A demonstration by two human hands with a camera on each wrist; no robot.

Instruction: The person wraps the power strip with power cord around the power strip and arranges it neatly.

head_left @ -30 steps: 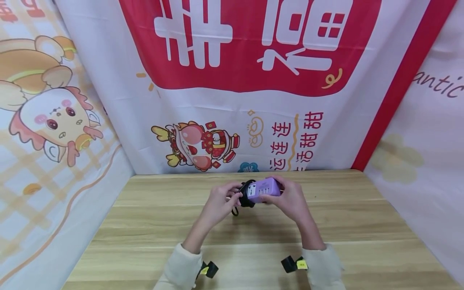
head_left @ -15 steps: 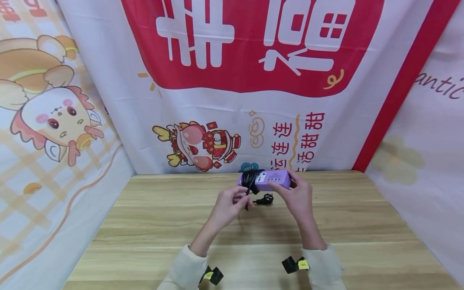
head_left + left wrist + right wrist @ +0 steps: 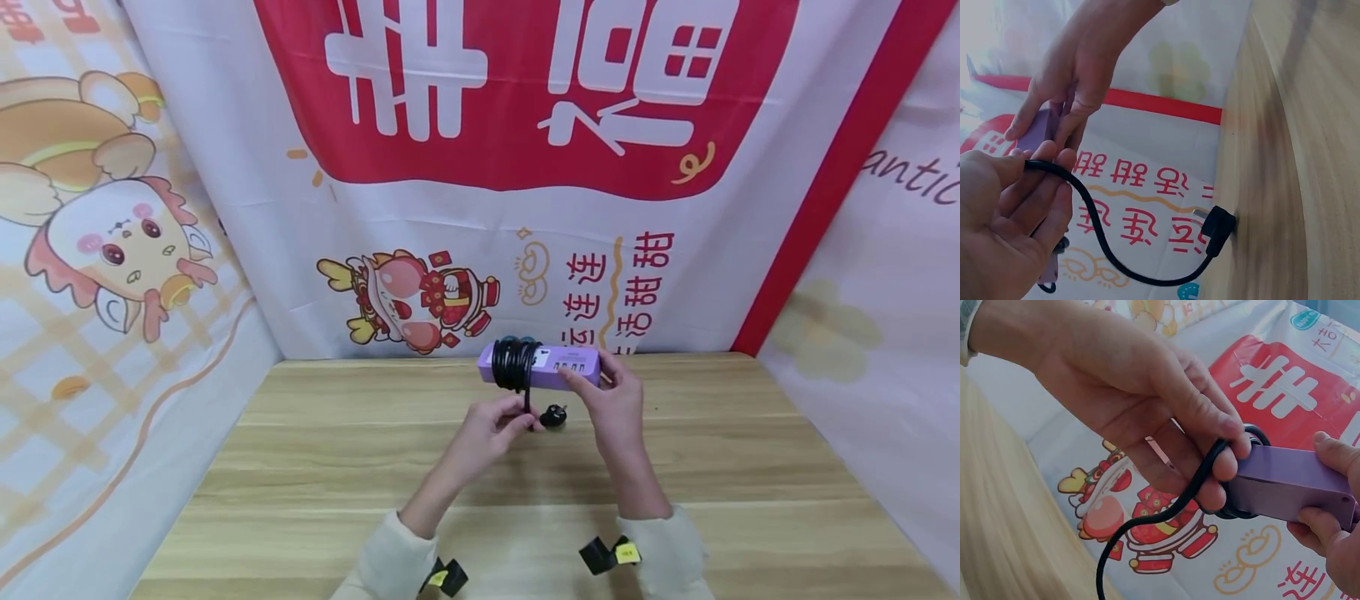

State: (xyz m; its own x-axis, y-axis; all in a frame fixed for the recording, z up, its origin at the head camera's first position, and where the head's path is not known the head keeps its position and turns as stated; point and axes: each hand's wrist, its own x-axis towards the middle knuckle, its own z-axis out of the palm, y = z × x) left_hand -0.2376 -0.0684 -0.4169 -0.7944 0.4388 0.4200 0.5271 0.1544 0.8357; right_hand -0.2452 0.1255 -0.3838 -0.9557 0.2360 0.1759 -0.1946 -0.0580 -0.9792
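Observation:
My right hand (image 3: 618,404) grips one end of a purple power strip (image 3: 551,379), holding it up over the back of the table. Several turns of black cord (image 3: 513,365) are wound round the strip's other end. Below those turns my left hand (image 3: 491,429) pinches the cord between thumb and fingers. From that pinch a free length of cord (image 3: 1107,250) curves down to a black plug (image 3: 1218,228) with metal prongs, low by the wooden surface in the left wrist view. The right wrist view shows the strip's plain purple side (image 3: 1291,487) and the cord (image 3: 1154,517) trailing from the left fingers.
The wooden table (image 3: 337,492) stretches beneath both hands. A printed cloth (image 3: 420,208) hangs behind its back edge, close to the strip. More printed cloth stands at the left (image 3: 142,375) and right (image 3: 862,375) sides. Black wrist mounts (image 3: 600,554) sit at the sleeves.
The strip has been raised and turned level, its left end now showing, with the cord turns spread along it. My left hand has moved right and down, and the plug has come into view below.

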